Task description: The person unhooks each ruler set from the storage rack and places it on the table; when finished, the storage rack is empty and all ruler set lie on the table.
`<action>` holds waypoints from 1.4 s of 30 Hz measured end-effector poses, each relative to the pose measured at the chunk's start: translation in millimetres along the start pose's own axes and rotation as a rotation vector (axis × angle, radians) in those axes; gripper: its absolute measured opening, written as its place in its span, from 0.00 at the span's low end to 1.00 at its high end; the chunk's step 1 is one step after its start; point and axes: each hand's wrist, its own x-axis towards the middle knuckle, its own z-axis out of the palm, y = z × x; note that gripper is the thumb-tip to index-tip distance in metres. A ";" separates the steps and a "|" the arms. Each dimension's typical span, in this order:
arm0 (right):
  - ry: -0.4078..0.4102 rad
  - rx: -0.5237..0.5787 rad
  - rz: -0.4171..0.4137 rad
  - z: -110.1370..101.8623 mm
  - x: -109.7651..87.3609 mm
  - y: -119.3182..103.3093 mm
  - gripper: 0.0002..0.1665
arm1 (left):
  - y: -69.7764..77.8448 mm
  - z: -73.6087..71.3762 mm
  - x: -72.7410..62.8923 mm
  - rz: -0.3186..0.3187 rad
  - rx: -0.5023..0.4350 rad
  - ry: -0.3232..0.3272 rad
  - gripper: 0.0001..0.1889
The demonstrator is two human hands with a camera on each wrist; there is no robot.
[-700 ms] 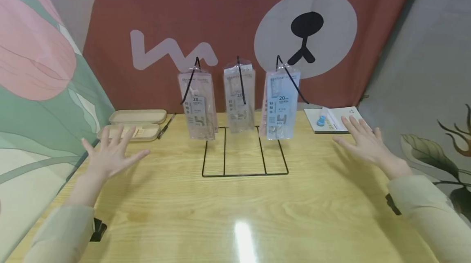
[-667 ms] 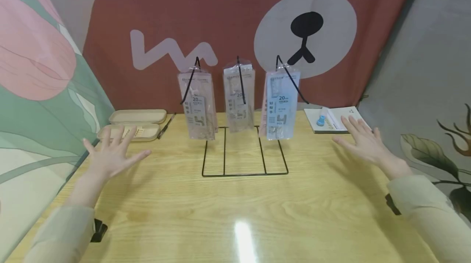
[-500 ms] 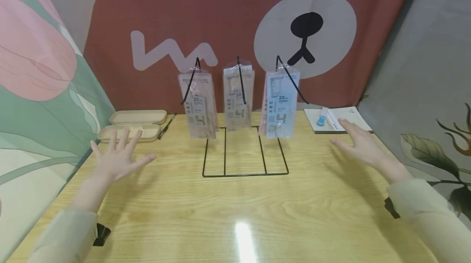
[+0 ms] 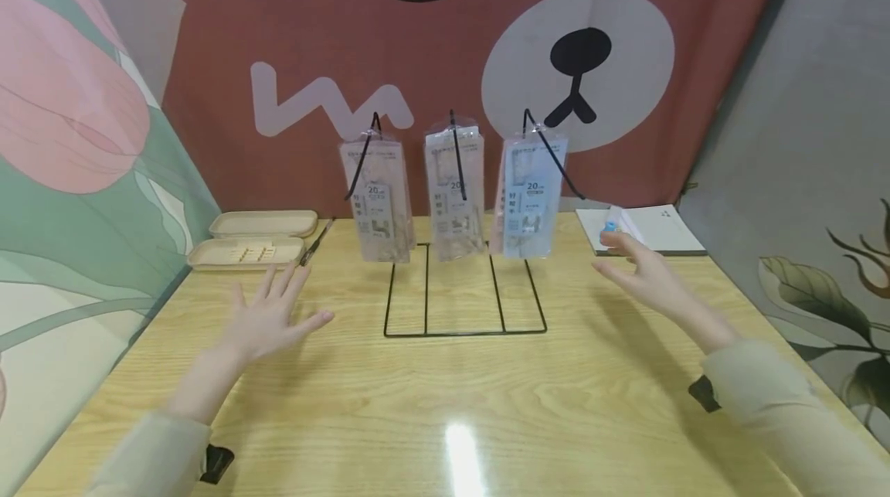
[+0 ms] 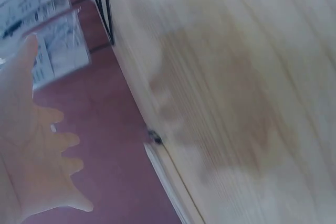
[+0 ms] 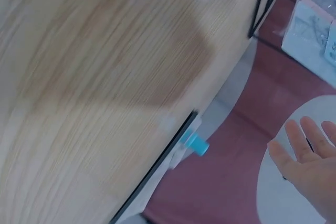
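A black wire rack (image 4: 464, 335) stands mid-table with three hooks. From its left, middle and right hooks hang clear plastic packets: a pinkish stack (image 4: 375, 203), a second pale pink stack (image 4: 455, 195), and a stack with a light blue packet (image 4: 534, 195) in front. Over the table to the left of the rack is my left hand (image 4: 267, 319), fingers spread and holding nothing. My right hand (image 4: 643, 273) is over the table to the right, fingers extended with nothing in them; its fingertips overlap the small blue object (image 4: 609, 226) in the head view.
At the back left lies an open beige case (image 4: 264, 224) with small sticks inside, and a black pen (image 4: 316, 242) beside it. A white notebook (image 4: 667, 230) lies at the back right. Printed curtains enclose the table (image 4: 389, 420) behind and at the sides.
Both hands have moved inward toward the rack, the left one to the right and slightly nearer, the right one to the left. The packets remain on their hooks.
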 end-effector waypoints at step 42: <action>-0.013 0.371 0.100 67.5 63.0 -22.7 0.27 | 73.2 72.0 46.1 0.175 -0.212 -0.273 0.44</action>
